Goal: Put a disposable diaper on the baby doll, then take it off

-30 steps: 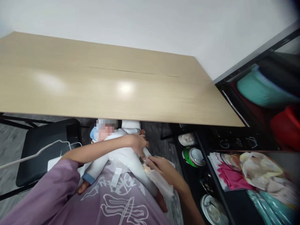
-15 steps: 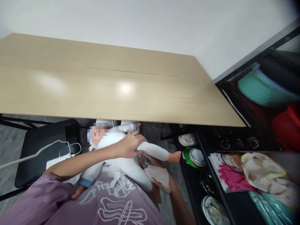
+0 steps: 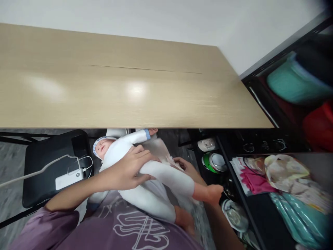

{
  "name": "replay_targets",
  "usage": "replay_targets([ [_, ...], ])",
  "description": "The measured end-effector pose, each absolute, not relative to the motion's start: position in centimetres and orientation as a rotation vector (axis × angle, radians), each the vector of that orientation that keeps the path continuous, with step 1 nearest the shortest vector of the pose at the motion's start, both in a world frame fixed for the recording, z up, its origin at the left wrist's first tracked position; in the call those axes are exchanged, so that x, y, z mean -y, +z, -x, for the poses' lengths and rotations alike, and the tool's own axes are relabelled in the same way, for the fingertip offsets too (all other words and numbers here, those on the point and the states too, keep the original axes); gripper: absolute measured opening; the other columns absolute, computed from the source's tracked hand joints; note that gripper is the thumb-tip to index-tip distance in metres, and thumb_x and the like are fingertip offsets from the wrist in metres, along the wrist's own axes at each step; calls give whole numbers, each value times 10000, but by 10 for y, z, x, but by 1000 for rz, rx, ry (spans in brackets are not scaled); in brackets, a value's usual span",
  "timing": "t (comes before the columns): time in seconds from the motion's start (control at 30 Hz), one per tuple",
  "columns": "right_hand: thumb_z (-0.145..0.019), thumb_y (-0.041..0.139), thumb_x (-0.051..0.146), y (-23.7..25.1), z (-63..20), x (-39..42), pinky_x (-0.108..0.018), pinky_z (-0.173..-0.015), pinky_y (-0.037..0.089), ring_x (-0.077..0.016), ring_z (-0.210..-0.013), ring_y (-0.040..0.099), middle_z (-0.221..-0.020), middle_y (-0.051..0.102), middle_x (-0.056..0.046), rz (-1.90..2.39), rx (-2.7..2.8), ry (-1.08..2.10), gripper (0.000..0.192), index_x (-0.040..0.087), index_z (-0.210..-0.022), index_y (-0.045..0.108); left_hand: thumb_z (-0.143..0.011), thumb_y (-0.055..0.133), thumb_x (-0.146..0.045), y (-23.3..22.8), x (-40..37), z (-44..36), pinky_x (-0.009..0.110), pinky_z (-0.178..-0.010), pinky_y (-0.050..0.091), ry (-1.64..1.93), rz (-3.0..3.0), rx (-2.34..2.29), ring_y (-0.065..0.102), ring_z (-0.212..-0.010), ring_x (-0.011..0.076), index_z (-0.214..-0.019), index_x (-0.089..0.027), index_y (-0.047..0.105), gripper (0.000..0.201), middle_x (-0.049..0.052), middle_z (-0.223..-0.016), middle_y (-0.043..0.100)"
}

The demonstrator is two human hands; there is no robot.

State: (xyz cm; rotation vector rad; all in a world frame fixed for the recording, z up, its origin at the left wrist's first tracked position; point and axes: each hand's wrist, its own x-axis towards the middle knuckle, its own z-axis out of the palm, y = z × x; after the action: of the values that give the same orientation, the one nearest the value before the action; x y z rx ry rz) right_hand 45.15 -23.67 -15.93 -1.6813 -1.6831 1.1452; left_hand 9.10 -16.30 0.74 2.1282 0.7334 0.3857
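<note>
A baby doll (image 3: 118, 151) in a white outfit with blue cuffs and a patterned headband lies on its back across my lap, its head to the left. My left hand (image 3: 131, 166) is wrapped round the doll's upper leg at the hip, thumb on the near side. Beyond the raised leg (image 3: 169, 177), my right hand (image 3: 184, 166) has bent fingers at the crumpled edge of a pale, thin, see-through sheet (image 3: 158, 147). This sheet spreads beside and under the doll's legs; its kind is unclear. The leg partly covers my right hand and forearm.
A wooden tabletop (image 3: 135, 104) spans ahead, above the doll. On the left, a black chair (image 3: 47, 152) bears a white power bank (image 3: 69, 178) with cables. At right, a black shelf (image 3: 265, 211) holds bags, a pink cloth (image 3: 256, 180), tins and bowls.
The doll's raised leg has swung right and toward me. My right hand has come out from under it, bringing the pale sheet up beyond the leg. My left hand still holds the leg.
</note>
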Motion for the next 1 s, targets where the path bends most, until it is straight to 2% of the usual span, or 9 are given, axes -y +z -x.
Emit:
replay_targets([
  [0.1, -1044, 700, 807, -194, -430, 214, -467, -902, 697, -325, -1027, 828, -1149, 850, -151, 1758, 1479, 1122, 647, 214, -1297, 756, -1145, 733, -425, 7, 173, -86, 480, -1064, 477, 360, -2124, -707, 606, -1207, 314, -1503, -290, 659, 389, 63, -1275, 755],
  [0.17, -973, 698, 883, -212, -412, 198, -534, -980, 685, -368, -1106, 824, -1214, 848, -188, 1772, 1372, 1100, 798, 193, -1373, 733, -1142, 724, -396, 1, 179, -88, 489, -1065, 473, 356, -2132, -711, 605, -1203, 317, -1502, -288, 654, 383, 68, -1274, 748],
  [0.23, -966, 675, 887, -222, -395, 184, -571, -1075, 659, -383, -1210, 809, -1329, 822, -216, 1756, 1363, 1093, 861, 184, -1461, 699, -1125, 730, -369, -9, 186, -94, 503, -1054, 472, 343, -2169, -741, 606, -1188, 328, -1454, -256, 665, 354, 85, -1257, 740],
  [0.3, -990, 663, 853, -225, -383, 177, -611, -1198, 596, -406, -1377, 750, -1500, 744, -248, 1780, 1440, 986, 874, 179, -1547, 655, -1108, 743, -356, -20, 194, -103, 519, -1044, 471, 320, -2228, -767, 610, -1179, 340, -1392, -226, 673, 320, 106, -1260, 738],
  [0.4, -1023, 687, 777, -221, -370, 172, -678, -1357, 438, -446, -1620, 561, -1724, 570, -271, 1845, 1569, 671, 900, 179, -1683, 556, -1094, 779, -389, -33, 203, -115, 528, -1049, 473, 302, -2299, -777, 625, -1193, 353, -1345, -220, 676, 319, 124, -1295, 746],
  [0.5, -1054, 711, 673, -213, -359, 165, -696, -1405, 367, -452, -1698, 444, -1817, 467, -268, 1795, 1701, 482, 897, 163, -1754, 478, -1067, 841, -471, -38, 205, -119, 523, -1050, 474, 311, -2301, -790, 635, -1193, 354, -1354, -216, 671, 420, 114, -1291, 754],
  [0.7, -1074, 662, 430, -221, -341, 114, -615, -1434, 378, -397, -1681, 466, -1730, 581, -241, 1623, 1892, 466, 740, 135, -1736, 512, -1048, 870, -476, -37, 201, -117, 523, -1040, 465, 306, -2325, -825, 630, -1173, 344, -1283, -179, 674, 426, 100, -1250, 747],
  [0.87, -954, 720, 337, -245, -339, 82, -617, -1432, 382, -406, -1698, 443, -1748, 561, -239, 1591, 1998, 562, 796, 120, -1705, 571, -1062, 858, -452, -35, 204, -115, 516, -1065, 458, 295, -2299, -860, 624, -1194, 335, -1335, -196, 671, 418, 92, -1275, 741],
  [1.0, -907, 746, 305, -250, -338, 79, -599, -1430, 374, -394, -1709, 415, -1793, 536, -172, 1593, 2080, 588, 840, 199, -1727, 595, -1047, 881, -458, -35, 207, -114, 505, -1075, 460, 327, -2272, -846, 628, -1200, 330, -1370, -206, 670, 460, 82, -1269, 742],
])
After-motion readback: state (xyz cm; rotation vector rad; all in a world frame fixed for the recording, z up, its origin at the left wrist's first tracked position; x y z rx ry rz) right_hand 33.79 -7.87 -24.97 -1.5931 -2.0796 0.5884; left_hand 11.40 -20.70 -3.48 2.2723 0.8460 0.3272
